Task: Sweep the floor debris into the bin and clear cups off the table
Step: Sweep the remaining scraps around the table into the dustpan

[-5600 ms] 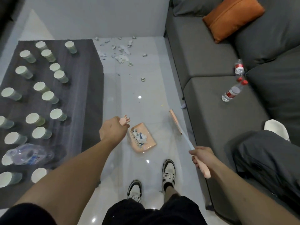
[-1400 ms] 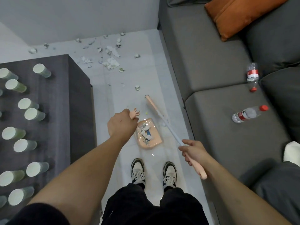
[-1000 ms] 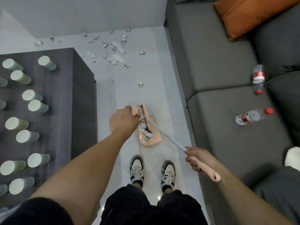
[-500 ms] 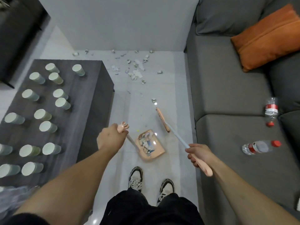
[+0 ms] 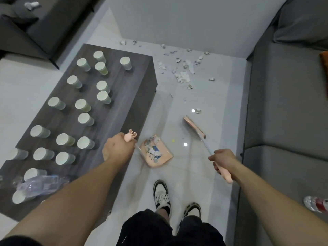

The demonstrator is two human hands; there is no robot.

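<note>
Between bench [image 5: 124, 103] and sofa [image 5: 284, 112], left hand [image 5: 117, 147] grips the dustpan [image 5: 158, 153] handle, right hand [image 5: 223, 159] grips the broom [image 5: 194, 126]; debris [image 5: 182, 75] lies further ahead on the floor, cups [image 5: 83, 105] stand on the bench.

one head-worn wide-angle view, looking steeply down at floor [image 5: 179, 174] from standing height

Peach-pink dustpan [image 5: 160, 156] and broom [image 5: 194, 126], pale green cups [image 5: 83, 105] (white inside), dark wood-grain table [image 5: 134, 96].
</note>
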